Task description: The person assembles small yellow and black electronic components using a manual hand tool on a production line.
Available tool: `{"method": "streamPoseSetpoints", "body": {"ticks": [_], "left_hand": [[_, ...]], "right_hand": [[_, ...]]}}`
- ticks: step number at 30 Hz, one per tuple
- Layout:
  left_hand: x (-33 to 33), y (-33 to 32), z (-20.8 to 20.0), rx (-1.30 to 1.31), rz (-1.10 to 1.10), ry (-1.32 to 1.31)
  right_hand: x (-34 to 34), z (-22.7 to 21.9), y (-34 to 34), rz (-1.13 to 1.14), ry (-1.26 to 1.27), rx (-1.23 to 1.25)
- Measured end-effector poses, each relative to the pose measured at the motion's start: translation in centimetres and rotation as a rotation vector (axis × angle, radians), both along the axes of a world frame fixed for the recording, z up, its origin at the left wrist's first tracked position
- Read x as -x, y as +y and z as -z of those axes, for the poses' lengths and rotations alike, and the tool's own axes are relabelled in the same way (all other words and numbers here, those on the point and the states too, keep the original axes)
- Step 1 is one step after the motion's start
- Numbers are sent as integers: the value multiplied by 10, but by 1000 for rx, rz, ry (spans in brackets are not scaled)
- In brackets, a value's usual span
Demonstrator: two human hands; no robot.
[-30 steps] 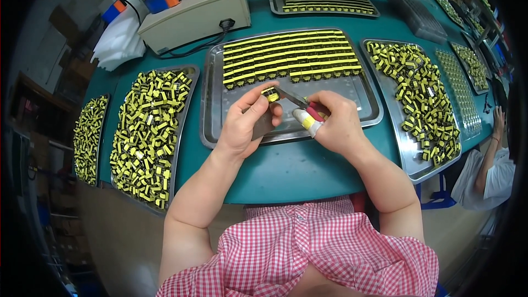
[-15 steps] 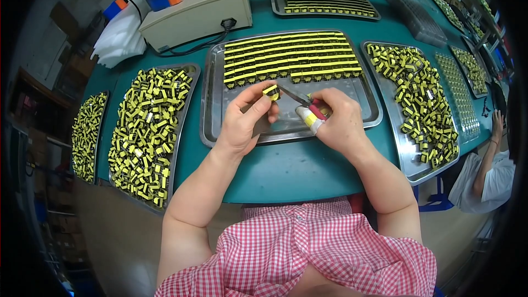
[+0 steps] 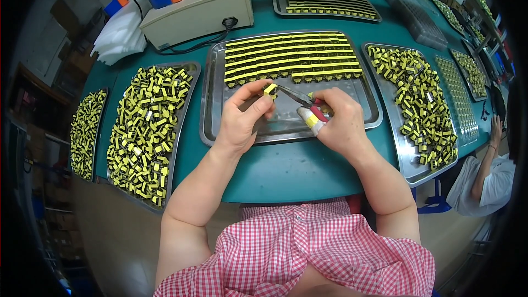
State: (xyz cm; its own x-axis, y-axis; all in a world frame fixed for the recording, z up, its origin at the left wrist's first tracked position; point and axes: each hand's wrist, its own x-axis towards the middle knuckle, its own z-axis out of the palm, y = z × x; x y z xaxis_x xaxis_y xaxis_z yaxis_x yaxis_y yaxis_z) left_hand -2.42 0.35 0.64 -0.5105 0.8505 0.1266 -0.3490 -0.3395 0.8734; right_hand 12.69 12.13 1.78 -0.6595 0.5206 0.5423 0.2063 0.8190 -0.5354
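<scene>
Between the thumb and fingers of my left hand [image 3: 241, 116] is a small yellow-and-black transformer [image 3: 270, 90]. My right hand [image 3: 342, 118] is closed round the red handles of a pair of pliers [image 3: 297, 95], whose tips reach the transformer's right side. Pale wrapping with a yellow patch covers part of that grip or a finger; I cannot tell which. Both hands are above the front part of a metal tray [image 3: 209, 124]. In its back half, transformers [image 3: 291, 58] of the same kind stand in tight rows.
Trays of loose transformers flank me: one at left [image 3: 146, 132], a smaller heap [image 3: 87, 132] beyond it, one at right [image 3: 415, 104]. Behind stand a beige machine [image 3: 201, 16] with a black cable and another filled tray [image 3: 324, 0]. At far right is another person's hand [image 3: 496, 129].
My left hand has turned the transformer slightly, and its fingers have curled in closer. The pliers stay at its side, with only a small shift of my right hand.
</scene>
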Motion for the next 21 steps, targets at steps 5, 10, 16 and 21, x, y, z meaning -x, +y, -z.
{"method": "streamPoseSetpoints", "body": {"ticks": [5, 10, 16, 21], "left_hand": [[2, 0, 3, -1, -9, 28], [2, 0, 3, 27, -38, 72], [2, 0, 4, 23, -63, 159], [1, 0, 2, 49, -76, 186]], "right_hand": [[0, -1, -1, 4, -5, -21], [0, 0, -1, 13, -35, -21], [0, 1, -1, 20, -53, -28], [-3, -1, 0, 22, -70, -46]]}}
